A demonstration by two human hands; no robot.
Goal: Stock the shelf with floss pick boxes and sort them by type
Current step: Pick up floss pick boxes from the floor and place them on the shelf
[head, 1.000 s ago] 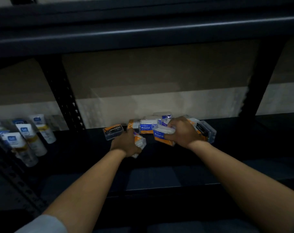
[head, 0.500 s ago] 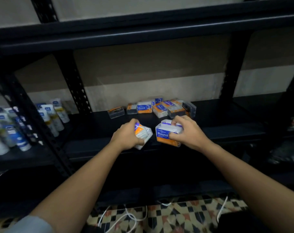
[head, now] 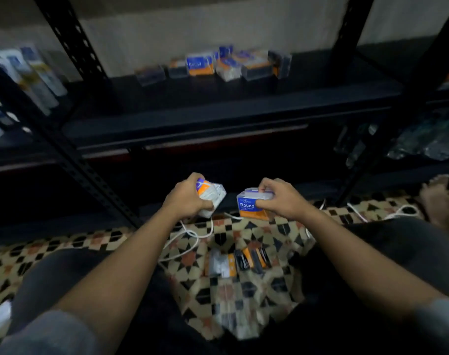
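Nearest, at six o'clock, more packs lie on the patterned floor. Just beyond, the left hand curls round a clear floss box, the right hand pinches a box marked Round. Both look light, stiff and slick, best taken across opposite sides. Farthest, at twelve, a row of boxes sits on the shelf
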